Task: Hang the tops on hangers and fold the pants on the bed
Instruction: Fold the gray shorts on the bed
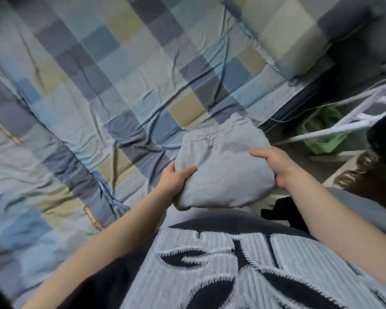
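Two hands on one bundle, centre frame, just above the person's patterned shirt (243,264). Left hand (176,178) grips the pants (223,161) at their lower-left edge, thumb on top, fingers curled under. Right hand (274,166) clamps the right edge, thumb on top. Pants are grey, folded to a compact pad, waistband at the far end, over the checked quilt's (98,85) near edge. I cannot tell whether they rest on it. Right of frame: white rack (363,118), green bag (316,128).

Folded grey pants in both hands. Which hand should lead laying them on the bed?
Left, likely. The left hand grips the pants edge nearest the checked quilt; the right hand holds the opposite edge, seemingly past the quilt's edge.
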Tool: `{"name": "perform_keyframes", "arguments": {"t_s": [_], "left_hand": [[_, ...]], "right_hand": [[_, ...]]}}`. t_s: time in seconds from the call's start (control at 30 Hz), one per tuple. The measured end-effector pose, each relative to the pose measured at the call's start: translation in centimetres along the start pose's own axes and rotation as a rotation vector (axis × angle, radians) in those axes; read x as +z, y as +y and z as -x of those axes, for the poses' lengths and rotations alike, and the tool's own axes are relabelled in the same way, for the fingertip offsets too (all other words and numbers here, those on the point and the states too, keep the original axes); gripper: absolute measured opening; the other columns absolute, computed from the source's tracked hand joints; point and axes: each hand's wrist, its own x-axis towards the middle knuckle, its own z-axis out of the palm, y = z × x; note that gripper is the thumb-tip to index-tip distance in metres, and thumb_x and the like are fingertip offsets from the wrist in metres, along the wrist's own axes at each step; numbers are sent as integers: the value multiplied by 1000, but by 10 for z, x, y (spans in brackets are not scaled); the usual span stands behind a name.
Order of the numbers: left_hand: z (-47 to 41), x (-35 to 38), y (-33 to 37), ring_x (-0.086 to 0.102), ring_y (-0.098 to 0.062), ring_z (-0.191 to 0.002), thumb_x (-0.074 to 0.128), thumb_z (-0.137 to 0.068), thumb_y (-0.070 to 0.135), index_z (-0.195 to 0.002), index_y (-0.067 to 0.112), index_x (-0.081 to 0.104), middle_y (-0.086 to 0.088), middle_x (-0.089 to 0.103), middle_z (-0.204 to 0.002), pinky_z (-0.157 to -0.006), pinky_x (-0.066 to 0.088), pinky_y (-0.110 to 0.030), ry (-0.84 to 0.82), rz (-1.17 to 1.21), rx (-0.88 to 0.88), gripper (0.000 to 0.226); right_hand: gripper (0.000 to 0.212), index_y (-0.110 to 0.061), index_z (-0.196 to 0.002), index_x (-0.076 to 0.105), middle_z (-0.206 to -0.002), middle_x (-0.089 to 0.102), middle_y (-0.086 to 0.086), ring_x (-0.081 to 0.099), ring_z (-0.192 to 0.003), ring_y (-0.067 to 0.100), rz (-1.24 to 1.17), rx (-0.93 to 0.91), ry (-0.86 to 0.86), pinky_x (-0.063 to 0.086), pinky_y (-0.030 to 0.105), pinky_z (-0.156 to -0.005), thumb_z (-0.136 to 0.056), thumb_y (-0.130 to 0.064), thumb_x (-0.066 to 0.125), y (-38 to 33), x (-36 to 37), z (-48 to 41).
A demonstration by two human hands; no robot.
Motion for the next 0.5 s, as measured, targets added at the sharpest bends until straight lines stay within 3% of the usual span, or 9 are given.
{"name": "perform_keyframes", "arguments": {"t_s": [0.2,0.3,0.4,0.5], "left_hand": [[45,43,40,71,-17,-101,83,-71,47,-116,25,67,5,75,-109,-96,55,-47,-166,-272,281,53],[67,83,59,71,-15,-100,84,-77,40,-113,27,68,9,75,-106,-87,58,-35,-244,-340,413,42],[98,133,70,72,-11,-96,84,-81,30,-110,26,69,10,76,-102,-81,58,-27,-320,-372,567,33],[137,184,72,71,-6,-93,83,-83,27,-109,24,69,11,76,-101,-80,56,-24,-399,-418,723,30]], "right_hand": [[21,-10,-107,71,-97,78,6,76,-86,23,-246,-253,157,59,30,-63,-86,-5,71,30,-59,95],[25,-9,-111,72,-108,76,11,74,-98,29,-339,-365,209,59,37,-78,-87,-6,70,45,-94,136],[19,-16,-101,79,-110,76,12,74,-100,29,-424,-492,258,60,35,-74,-86,-6,71,61,-137,179],[22,-21,-105,77,-114,75,10,73,-103,28,-487,-603,289,60,34,-74,-86,-11,72,85,-185,222]]}}
